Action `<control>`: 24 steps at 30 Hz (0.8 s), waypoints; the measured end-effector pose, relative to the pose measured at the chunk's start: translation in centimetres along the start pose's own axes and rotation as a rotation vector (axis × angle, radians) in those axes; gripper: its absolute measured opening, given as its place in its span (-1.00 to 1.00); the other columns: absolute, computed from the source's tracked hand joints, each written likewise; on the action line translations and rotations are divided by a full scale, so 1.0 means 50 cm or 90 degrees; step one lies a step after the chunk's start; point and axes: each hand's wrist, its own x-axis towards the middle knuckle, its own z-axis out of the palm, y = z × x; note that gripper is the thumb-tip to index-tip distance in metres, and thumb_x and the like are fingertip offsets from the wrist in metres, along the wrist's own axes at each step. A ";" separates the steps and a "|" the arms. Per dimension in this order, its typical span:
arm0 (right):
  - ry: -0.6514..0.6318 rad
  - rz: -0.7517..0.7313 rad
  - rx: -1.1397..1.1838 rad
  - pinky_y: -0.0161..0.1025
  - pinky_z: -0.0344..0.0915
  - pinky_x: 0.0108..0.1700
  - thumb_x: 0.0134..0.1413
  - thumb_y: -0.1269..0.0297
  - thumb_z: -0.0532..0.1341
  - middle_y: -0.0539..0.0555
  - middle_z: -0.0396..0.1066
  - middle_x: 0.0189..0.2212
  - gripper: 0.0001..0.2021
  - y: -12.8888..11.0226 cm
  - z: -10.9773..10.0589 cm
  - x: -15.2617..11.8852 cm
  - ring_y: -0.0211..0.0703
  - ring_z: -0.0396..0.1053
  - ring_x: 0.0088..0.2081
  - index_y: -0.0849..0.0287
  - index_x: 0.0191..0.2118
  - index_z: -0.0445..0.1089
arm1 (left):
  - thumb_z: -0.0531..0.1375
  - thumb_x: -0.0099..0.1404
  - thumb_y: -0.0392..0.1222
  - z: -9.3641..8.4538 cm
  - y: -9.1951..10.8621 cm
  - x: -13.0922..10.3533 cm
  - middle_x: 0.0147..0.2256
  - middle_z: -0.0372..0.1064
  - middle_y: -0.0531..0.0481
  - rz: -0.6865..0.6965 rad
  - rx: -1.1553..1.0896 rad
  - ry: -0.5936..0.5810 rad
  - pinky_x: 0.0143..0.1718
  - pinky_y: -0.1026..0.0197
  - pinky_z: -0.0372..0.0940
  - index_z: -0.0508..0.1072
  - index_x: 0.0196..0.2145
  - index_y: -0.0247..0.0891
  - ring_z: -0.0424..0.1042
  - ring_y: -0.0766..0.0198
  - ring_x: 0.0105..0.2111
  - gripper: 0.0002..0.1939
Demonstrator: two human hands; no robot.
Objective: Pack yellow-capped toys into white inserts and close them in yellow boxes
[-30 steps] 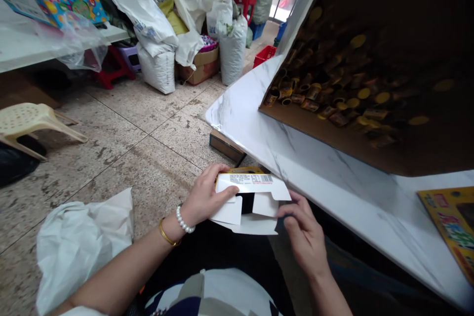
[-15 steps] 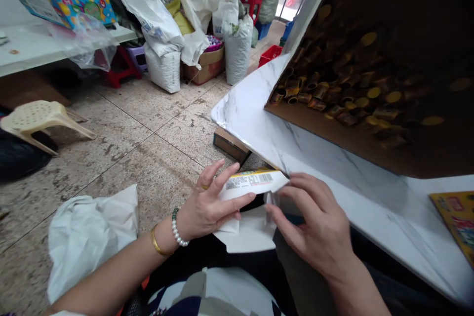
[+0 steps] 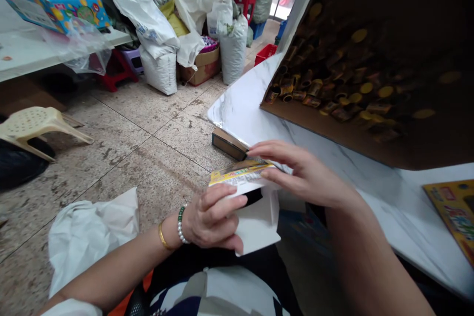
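A small paperboard box (image 3: 255, 229), white inside with yellow print and small text on its outer side, is held over my lap with its flaps open. My left hand (image 3: 217, 217) wraps round its left end, fingers curled on the printed side and thumb on a lower white flap. My right hand (image 3: 296, 173) is at its upper right corner, thumb on the printed side and fingers stretched over the far edge. Part of the box is hidden behind my fingers.
On the marbled white table (image 3: 237, 103) stands a large cardboard carton (image 3: 326, 143) with many small yellow-lidded tubs inside. A yellow printed package (image 3: 450, 212) lies at right. A cream stool (image 3: 33, 123), white sacks (image 3: 159, 64) and a small brown box (image 3: 227, 143) stand to the left and ahead.
My right hand has moved up from the box's right-end flap to its far upper corner. My left fingers have curled round the box, which has tilted, showing more yellow print.
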 end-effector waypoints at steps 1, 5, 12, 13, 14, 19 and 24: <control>-0.069 -0.008 0.017 -0.18 0.34 0.10 0.22 0.31 0.20 0.04 0.45 0.08 -0.66 0.010 0.011 0.005 -0.13 0.41 0.08 0.02 0.11 0.42 | 0.42 0.00 0.20 0.005 0.001 -0.005 -0.17 0.55 0.00 0.038 0.000 0.025 0.13 -0.03 0.33 0.49 -0.34 0.00 0.45 0.01 -0.03 -0.64; -0.202 0.008 -0.009 -0.10 0.35 0.11 0.22 0.31 0.19 0.04 0.49 0.06 -0.62 0.030 0.074 -0.005 -0.07 0.43 0.07 -0.01 0.14 0.42 | 0.30 0.07 0.31 0.007 0.002 -0.014 -0.30 0.48 0.00 0.131 0.159 0.163 -0.01 0.03 0.40 0.46 -0.46 0.01 0.42 0.05 -0.16 -0.65; -0.087 0.304 -0.036 -0.12 0.36 0.00 0.29 0.16 0.11 0.03 0.55 -0.02 -0.69 0.031 0.110 -0.028 -0.03 0.48 -0.04 0.05 0.01 0.51 | 0.30 0.11 0.29 0.011 -0.005 -0.009 0.24 0.09 -0.22 -0.279 -0.008 0.251 0.23 -0.25 0.11 0.32 0.10 -0.11 0.14 -0.15 0.24 -0.30; -0.079 0.329 -0.034 -0.13 0.37 -0.03 0.29 0.14 0.11 0.03 0.56 -0.04 -0.69 0.031 0.109 -0.026 -0.04 0.49 -0.06 0.05 -0.01 0.52 | 0.34 0.08 0.28 0.018 -0.003 -0.006 0.27 0.06 -0.25 -0.350 -0.059 0.249 0.27 -0.26 0.05 0.23 0.19 -0.13 0.08 -0.16 0.27 -0.17; -0.070 0.347 -0.031 -0.15 0.37 -0.05 0.28 0.12 0.12 0.02 0.57 -0.06 -0.69 0.031 0.108 -0.025 -0.04 0.50 -0.08 0.05 -0.02 0.53 | 0.36 0.06 0.26 0.026 0.000 -0.003 0.29 0.02 -0.28 -0.426 -0.106 0.238 0.29 -0.26 0.01 0.14 0.26 -0.14 0.03 -0.17 0.30 -0.07; -0.032 0.396 0.012 -0.19 0.38 -0.11 0.24 0.07 0.15 -0.05 0.58 -0.11 -0.70 0.035 0.104 -0.035 -0.09 0.52 -0.14 -0.02 -0.03 0.52 | 0.48 -0.06 0.12 0.049 0.017 -0.001 0.36 -0.10 -0.33 -0.733 -0.466 0.152 0.30 -0.22 0.01 -0.26 0.41 -0.14 0.07 -0.21 0.30 0.32; -0.055 0.408 -0.032 -0.11 0.39 -0.05 0.18 0.03 0.19 -0.02 0.54 -0.01 -0.61 0.031 0.108 -0.043 -0.02 0.51 -0.08 0.00 0.08 0.47 | 0.51 -0.12 0.11 0.052 0.022 -0.030 0.42 -0.21 -0.25 -0.700 -0.694 0.152 0.37 -0.11 -0.11 -0.32 0.42 -0.11 -0.07 -0.18 0.37 0.41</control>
